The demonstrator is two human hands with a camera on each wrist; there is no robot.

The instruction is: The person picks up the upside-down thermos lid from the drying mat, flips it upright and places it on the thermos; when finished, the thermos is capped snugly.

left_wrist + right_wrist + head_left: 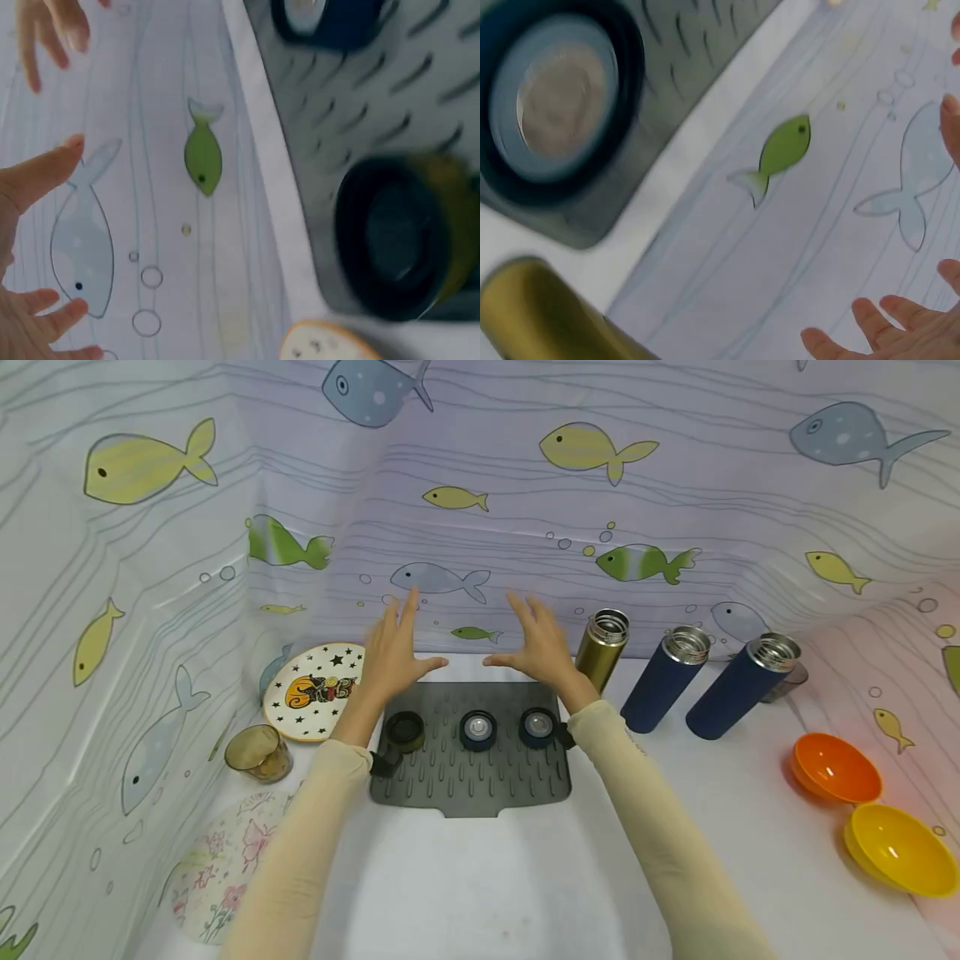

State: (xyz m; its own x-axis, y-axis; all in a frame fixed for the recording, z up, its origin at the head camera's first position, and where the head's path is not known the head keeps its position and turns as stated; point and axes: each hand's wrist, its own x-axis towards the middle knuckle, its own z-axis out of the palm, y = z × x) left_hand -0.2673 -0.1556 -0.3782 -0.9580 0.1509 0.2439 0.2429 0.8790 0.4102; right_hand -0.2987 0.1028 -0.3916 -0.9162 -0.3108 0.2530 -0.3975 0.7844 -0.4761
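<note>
Both hands are raised over the far side of a dark grey ribbed mat, fingers spread and holding nothing. My left hand [390, 652] is above the mat's left part, its thumb pointing toward the right hand [543, 652], which mirrors it near the gold bottle. Three round lids lie on the mat [450, 789]: a black and gold lid [405, 732] at left, a dark blue lid [478, 730] in the middle and another dark blue lid [537, 727] at right. In the left wrist view the gold-sided lid [397, 232] shows close up.
To the right stand an uncapped gold bottle [600, 652] and two uncapped navy bottles, one nearer [663, 681] and one farther right [742, 689]. Orange [836, 768] and yellow [900, 852] bowls are at far right. At left are a star-patterned plate [311, 693], an amber glass [258, 753] and a floral round mat [225, 868].
</note>
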